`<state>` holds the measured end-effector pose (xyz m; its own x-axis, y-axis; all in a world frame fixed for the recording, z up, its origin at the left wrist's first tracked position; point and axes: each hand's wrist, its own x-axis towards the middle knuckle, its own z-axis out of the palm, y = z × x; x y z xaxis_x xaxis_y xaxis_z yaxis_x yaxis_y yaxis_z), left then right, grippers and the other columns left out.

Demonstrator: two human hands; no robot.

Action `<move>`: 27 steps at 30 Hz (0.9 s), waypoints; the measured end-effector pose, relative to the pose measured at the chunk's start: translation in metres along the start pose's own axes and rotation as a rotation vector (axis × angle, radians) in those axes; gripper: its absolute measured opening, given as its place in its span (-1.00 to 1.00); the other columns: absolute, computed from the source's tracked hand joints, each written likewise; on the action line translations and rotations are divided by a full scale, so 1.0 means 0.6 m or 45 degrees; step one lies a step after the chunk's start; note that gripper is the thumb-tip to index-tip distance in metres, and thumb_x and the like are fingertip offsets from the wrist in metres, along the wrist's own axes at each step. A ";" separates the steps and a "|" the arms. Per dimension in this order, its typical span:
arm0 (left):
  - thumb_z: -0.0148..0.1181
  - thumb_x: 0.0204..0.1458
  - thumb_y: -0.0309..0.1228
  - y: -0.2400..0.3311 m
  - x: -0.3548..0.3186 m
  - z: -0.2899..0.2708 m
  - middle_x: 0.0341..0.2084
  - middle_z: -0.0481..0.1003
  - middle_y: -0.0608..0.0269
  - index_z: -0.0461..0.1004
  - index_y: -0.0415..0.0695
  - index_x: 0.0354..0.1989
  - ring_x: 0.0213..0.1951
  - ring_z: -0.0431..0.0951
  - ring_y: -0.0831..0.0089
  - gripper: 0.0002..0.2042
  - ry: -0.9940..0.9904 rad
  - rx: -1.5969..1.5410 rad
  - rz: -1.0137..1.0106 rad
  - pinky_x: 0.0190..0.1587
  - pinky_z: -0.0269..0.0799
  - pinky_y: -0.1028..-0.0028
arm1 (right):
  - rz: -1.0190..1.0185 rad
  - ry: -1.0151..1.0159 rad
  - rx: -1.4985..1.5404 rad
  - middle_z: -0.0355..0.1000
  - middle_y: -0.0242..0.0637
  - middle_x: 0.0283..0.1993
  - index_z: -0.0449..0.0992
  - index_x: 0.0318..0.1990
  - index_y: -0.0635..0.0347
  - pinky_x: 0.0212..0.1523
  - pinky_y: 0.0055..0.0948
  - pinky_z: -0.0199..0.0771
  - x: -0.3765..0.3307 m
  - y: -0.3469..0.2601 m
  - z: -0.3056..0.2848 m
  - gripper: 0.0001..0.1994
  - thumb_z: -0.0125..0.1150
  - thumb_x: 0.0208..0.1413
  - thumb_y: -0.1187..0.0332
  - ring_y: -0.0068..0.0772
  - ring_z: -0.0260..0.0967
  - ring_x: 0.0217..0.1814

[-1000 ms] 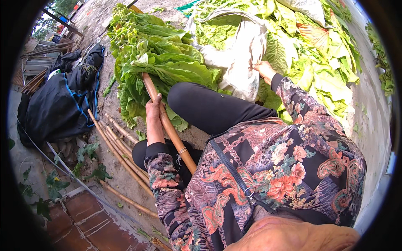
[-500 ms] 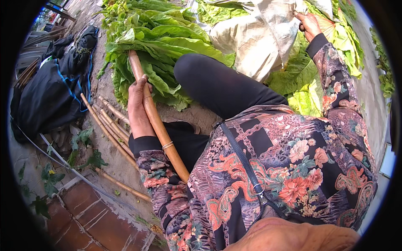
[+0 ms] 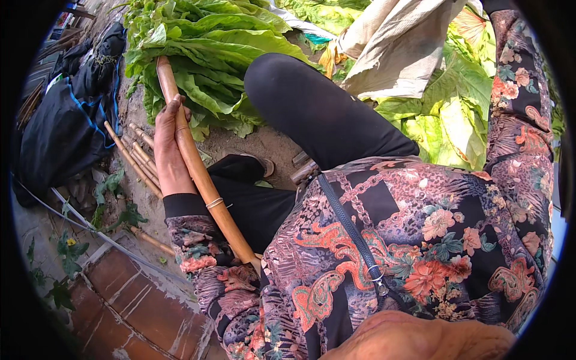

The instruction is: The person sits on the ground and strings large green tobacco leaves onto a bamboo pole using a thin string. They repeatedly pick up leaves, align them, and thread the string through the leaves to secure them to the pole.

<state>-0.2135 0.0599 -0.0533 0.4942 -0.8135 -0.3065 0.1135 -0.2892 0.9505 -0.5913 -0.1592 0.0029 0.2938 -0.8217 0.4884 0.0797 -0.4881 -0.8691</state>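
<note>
My left hand [image 3: 170,123] is wrapped round a smooth brown wooden pole [image 3: 198,165]. The pole runs slantwise from my lap to a thick bunch of large green leaves [image 3: 210,51], which covers its far end. String is wound round the pole near my fist and lower down. My right arm reaches out to the upper right; its hand is past the picture's edge. Beside that arm, a pale woven sheet [image 3: 399,57] is bunched up over a heap of broad yellow-green leaves [image 3: 444,114].
Several thin bamboo poles [image 3: 141,159] lie on the ground at my left. Beyond them sits a black cloth bundle [image 3: 66,126] with blue edging. Reddish tiles [image 3: 132,300] and a creeping plant [image 3: 72,255] are at lower left. My bent knee [image 3: 288,78] stands between the two leaf piles.
My right hand has moved up and right, out of the picture. The pale sheet is pulled that way, baring more of the leaf heap. The left hand still grips the pole.
</note>
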 end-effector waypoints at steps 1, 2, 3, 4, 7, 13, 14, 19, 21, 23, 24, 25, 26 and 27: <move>0.18 0.07 -0.25 -0.001 0.005 -0.001 -0.67 0.42 0.36 0.47 -0.15 -0.20 -0.74 0.33 0.62 -0.76 0.025 -0.030 -0.012 -0.72 0.23 0.67 | -0.012 -0.080 -0.013 0.28 -0.50 -0.53 0.47 -0.30 0.22 -0.62 -0.56 0.11 0.004 0.010 0.059 -0.86 0.14 0.11 0.33 -0.63 0.10 -0.63; 0.18 0.08 -0.26 -0.003 0.009 0.005 -0.66 0.42 0.36 0.47 -0.15 -0.19 -0.74 0.33 0.62 -0.76 0.031 -0.070 -0.021 -0.71 0.23 0.67 | -0.016 -0.154 -0.053 0.29 -0.49 -0.53 0.47 -0.29 0.23 -0.62 -0.55 0.11 0.004 0.025 0.117 -0.85 0.13 0.11 0.33 -0.63 0.11 -0.62; 0.18 0.08 -0.26 -0.012 0.014 0.021 -0.66 0.42 0.36 0.47 -0.16 -0.19 -0.73 0.34 0.62 -0.76 0.009 -0.118 -0.030 -0.71 0.24 0.67 | -0.020 -0.214 -0.109 0.29 -0.49 -0.52 0.47 -0.29 0.23 -0.62 -0.55 0.12 0.002 0.043 0.163 -0.85 0.13 0.11 0.33 -0.63 0.12 -0.62; 0.18 0.08 -0.27 -0.011 0.002 0.022 -0.66 0.42 0.36 0.47 -0.16 -0.19 -0.72 0.34 0.62 -0.76 0.018 -0.141 -0.037 -0.70 0.24 0.67 | -0.020 -0.265 -0.140 0.30 -0.48 -0.52 0.47 -0.28 0.23 -0.61 -0.54 0.13 0.001 0.066 0.219 -0.85 0.13 0.11 0.33 -0.62 0.12 -0.61; 0.18 0.08 -0.28 0.018 -0.036 0.031 -0.65 0.43 0.36 0.47 -0.17 -0.18 -0.71 0.35 0.62 -0.76 0.039 -0.175 -0.034 -0.68 0.26 0.68 | 0.016 -0.408 -0.256 0.31 -0.46 -0.51 0.47 -0.26 0.24 -0.61 -0.53 0.14 -0.005 0.121 0.332 -0.84 0.12 0.12 0.32 -0.61 0.15 -0.60; 0.17 0.09 -0.32 0.005 -0.063 0.046 -0.43 0.48 0.30 0.45 -0.26 -0.13 -0.41 0.44 0.62 -0.73 0.013 -0.350 0.173 -0.33 0.36 0.69 | -0.046 -0.398 -0.278 0.34 -0.43 -0.50 0.47 -0.22 0.26 -0.61 -0.50 0.18 -0.064 0.158 0.311 -0.81 0.10 0.13 0.32 -0.59 0.20 -0.57; 0.16 0.10 -0.32 0.003 -0.068 0.032 -0.42 0.48 0.30 0.45 -0.25 -0.13 -0.40 0.44 0.62 -0.73 -0.006 -0.344 0.204 -0.33 0.35 0.69 | -0.070 -0.336 -0.238 0.35 -0.43 -0.49 0.47 -0.22 0.26 -0.60 -0.50 0.18 -0.102 0.148 0.275 -0.81 0.10 0.13 0.32 -0.58 0.21 -0.56; 0.14 0.11 -0.30 -0.029 -0.011 0.041 -0.50 0.45 0.35 0.46 -0.21 -0.19 -0.43 0.39 0.64 -0.77 -0.175 -0.257 0.195 -0.36 0.29 0.67 | 0.651 1.040 -0.731 0.37 -0.40 -0.48 0.47 -0.18 0.28 -0.60 -0.48 0.21 -0.601 0.165 -0.257 -0.79 0.09 0.14 0.31 -0.56 0.25 -0.54; 0.15 0.10 -0.27 -0.011 -0.024 0.053 -0.51 0.42 0.39 0.45 -0.18 -0.22 -0.45 0.36 0.64 -0.77 -0.109 -0.156 0.172 -0.37 0.24 0.66 | 0.993 1.899 -0.809 0.38 -0.39 -0.48 0.48 -0.17 0.28 -0.60 -0.47 0.22 -0.853 0.135 -0.478 -0.78 0.08 0.15 0.31 -0.56 0.27 -0.53; 0.16 0.08 -0.24 0.002 -0.055 0.076 -0.52 0.41 0.41 0.44 -0.17 -0.22 -0.46 0.35 0.64 -0.75 -0.027 -0.119 0.192 -0.38 0.23 0.65 | 1.090 2.410 -0.608 0.39 -0.38 -0.47 0.48 -0.16 0.29 -0.59 -0.46 0.23 -0.953 0.103 -0.610 -0.77 0.08 0.15 0.31 -0.55 0.29 -0.52; 0.17 0.06 -0.22 -0.005 -0.047 0.064 -0.52 0.39 0.43 0.44 -0.16 -0.22 -0.45 0.33 0.64 -0.74 -0.011 -0.064 0.146 -0.37 0.20 0.67 | 1.091 2.418 -0.505 0.39 -0.37 -0.47 0.48 -0.15 0.29 -0.59 -0.45 0.24 -0.925 0.118 -0.648 -0.76 0.08 0.15 0.31 -0.54 0.30 -0.51; 0.17 0.06 -0.21 -0.014 -0.026 0.044 -0.50 0.39 0.42 0.44 -0.15 -0.22 -0.42 0.33 0.65 -0.73 -0.045 -0.020 0.118 -0.34 0.20 0.66 | 1.104 2.286 -0.443 0.40 -0.37 -0.47 0.48 -0.14 0.29 -0.59 -0.45 0.24 -0.869 0.145 -0.676 -0.76 0.07 0.15 0.30 -0.54 0.31 -0.51; 0.16 0.06 -0.21 -0.025 -0.014 0.049 -0.49 0.39 0.41 0.43 -0.15 -0.22 -0.42 0.32 0.64 -0.73 -0.090 -0.040 0.103 -0.33 0.20 0.66 | 1.203 1.995 -0.503 0.48 -0.25 -0.34 0.46 -0.12 0.34 -0.51 -0.40 0.39 -0.794 0.173 -0.707 -0.72 0.05 0.17 0.28 -0.40 0.43 -0.37; 0.15 0.07 -0.21 -0.022 -0.016 0.052 -0.48 0.38 0.41 0.43 -0.15 -0.22 -0.41 0.32 0.64 -0.73 -0.118 -0.071 0.094 -0.32 0.20 0.65 | 0.871 1.707 -0.712 0.50 -0.19 -0.36 0.48 -0.11 0.40 -0.40 -0.43 0.44 -0.708 0.216 -0.717 -0.61 0.09 0.13 0.17 -0.40 0.40 -0.51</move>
<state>-0.2468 0.0560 -0.0647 0.4213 -0.8755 -0.2367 0.1289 -0.2006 0.9712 -1.1157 0.0003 -0.2836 -0.9044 -0.4265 0.0129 -0.1398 0.2676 -0.9533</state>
